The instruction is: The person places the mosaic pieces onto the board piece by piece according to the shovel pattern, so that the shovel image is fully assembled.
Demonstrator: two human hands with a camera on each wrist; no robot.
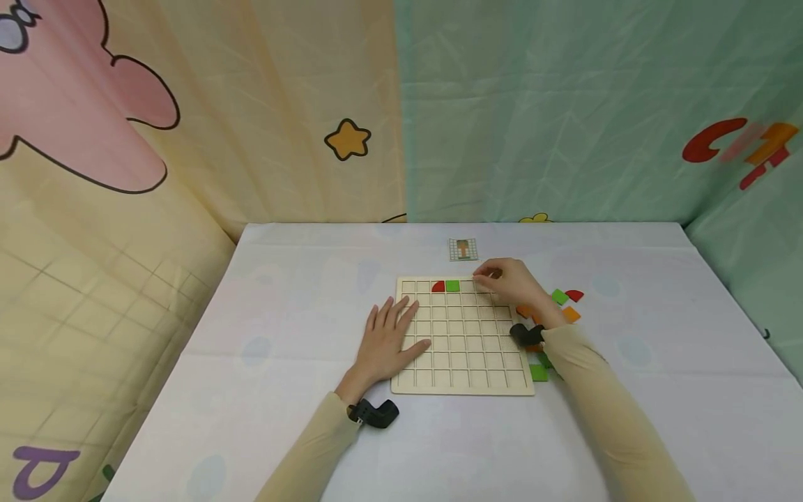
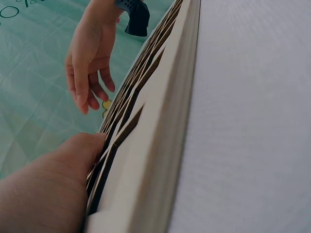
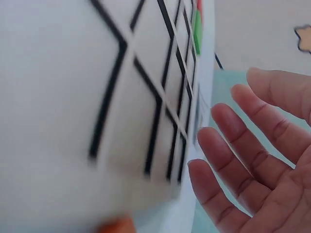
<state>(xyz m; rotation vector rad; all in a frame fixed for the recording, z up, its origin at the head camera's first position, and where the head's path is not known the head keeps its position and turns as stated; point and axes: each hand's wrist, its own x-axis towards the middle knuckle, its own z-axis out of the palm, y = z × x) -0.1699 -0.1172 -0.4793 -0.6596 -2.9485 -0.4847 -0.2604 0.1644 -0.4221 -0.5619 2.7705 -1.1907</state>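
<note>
Spreads the left hand (image 1: 385, 345) over the left edge of the wooden grid board (image 1: 456, 348) on the bench (image 1: 282, 314), with straight, released fingers laid across the squares in the head view. Shows, in the left wrist view, just the thumb side of that hand, but adds the pale thickness of the board and the dark-edged grid lines seen at a low slant.

Holds the right hand (image 1: 511, 279) at the far right of the board, covering the end of the top row from above. Looks close to a pinch there, with thumb and forefinger near each other; shows, in the right wrist view, loosely bent, released fingers and a bare palm. Hangs fingers-down in the left wrist view, apart from the board.

Bears, in neighbouring cells of the top row, a red quarter-circle tile (image 1: 438, 286) and a green square tile (image 1: 452, 286); reduces both to slivers at the board's edge in the right wrist view. Includes, right of the board in the head view, loose tiles near the right forearm: a red quarter-circle (image 1: 574, 295), an orange tile (image 1: 571, 314) and a green square (image 1: 539, 373) just beside the edge. Lies beyond the far edge: a small pattern card (image 1: 463, 249), with a printed figure too small to make out.
</note>
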